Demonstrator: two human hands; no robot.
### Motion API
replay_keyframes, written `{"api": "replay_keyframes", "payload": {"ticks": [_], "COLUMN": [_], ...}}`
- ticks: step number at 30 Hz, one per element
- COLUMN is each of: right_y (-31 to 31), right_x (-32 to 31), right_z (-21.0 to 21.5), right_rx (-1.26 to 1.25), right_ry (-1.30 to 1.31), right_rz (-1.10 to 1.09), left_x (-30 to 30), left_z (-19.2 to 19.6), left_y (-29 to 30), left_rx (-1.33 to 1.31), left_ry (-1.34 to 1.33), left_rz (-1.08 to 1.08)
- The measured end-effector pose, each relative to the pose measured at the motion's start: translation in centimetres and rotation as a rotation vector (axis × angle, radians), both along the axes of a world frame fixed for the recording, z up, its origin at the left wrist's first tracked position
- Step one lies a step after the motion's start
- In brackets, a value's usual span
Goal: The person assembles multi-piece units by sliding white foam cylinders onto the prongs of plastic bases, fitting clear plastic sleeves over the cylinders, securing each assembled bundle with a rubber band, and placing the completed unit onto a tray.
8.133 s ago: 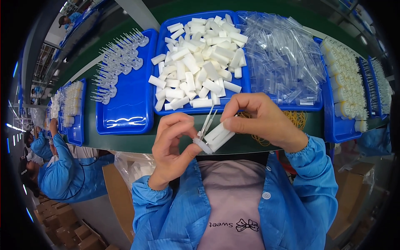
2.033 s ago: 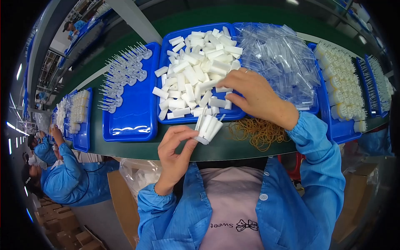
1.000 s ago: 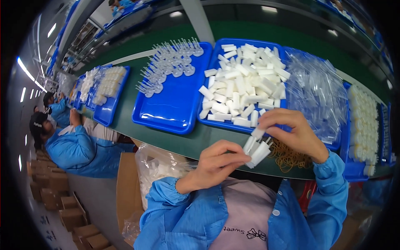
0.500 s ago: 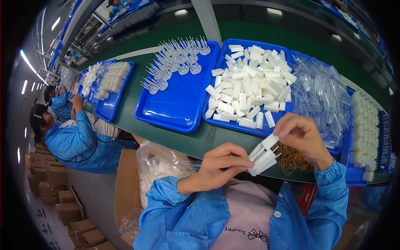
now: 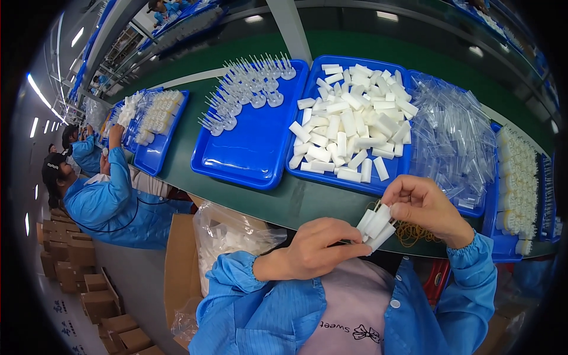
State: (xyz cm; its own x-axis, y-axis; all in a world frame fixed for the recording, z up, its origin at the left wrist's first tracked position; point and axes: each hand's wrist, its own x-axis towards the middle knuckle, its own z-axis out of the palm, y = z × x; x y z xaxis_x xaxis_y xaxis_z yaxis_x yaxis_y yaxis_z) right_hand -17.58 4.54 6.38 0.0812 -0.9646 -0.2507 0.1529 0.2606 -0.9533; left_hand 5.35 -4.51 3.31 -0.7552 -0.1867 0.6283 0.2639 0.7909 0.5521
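Left hand (image 5: 325, 248) and right hand (image 5: 423, 207) are together, both clamped on a white cluster (image 5: 376, 223), the left at its near end, the right at its far end. Rubber bands (image 5: 414, 235) lie behind on the green bench (image 5: 278, 205). Farther off, blue trays (image 5: 236, 160) hold white blocks (image 5: 349, 124), clear sleeves (image 5: 452, 136) and stemmed discs (image 5: 248, 92).

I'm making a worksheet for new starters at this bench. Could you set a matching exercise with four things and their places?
Things
1. clear stemmed pieces
2. clear plastic sleeves
3. yellow-brown rubber bands
4. cluster of white blocks

Places
A. on the green tabletop, close to the right hand
B. held between the left hand and the right hand
C. standing stems up in the blue tray left of the loose white blocks
D. heaped just right of the loose white blocks

Right pairs: 1-C, 2-D, 3-A, 4-B
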Motion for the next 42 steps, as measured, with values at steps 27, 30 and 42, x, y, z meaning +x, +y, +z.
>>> {"api": "replay_keyframes", "payload": {"ticks": [27,30,42], "right_y": [2.4,2.1,0.2], "right_x": [3.6,0.8,-4.6], "right_z": [2.8,2.9,-2.0], "right_rx": [-0.642,-0.665,-0.487], "right_ry": [1.061,1.207,1.577], "right_rz": [-0.151,-0.329,-0.296], "left_x": [0.5,1.9,0.4], "left_z": [-2.4,-3.6,-2.8], "left_y": [0.3,0.1,-0.5], "left_rx": [0.649,1.013,1.438], "left_ry": [-0.363,-0.341,-0.143], "left_rz": [-0.029,-0.025,-0.018]}}
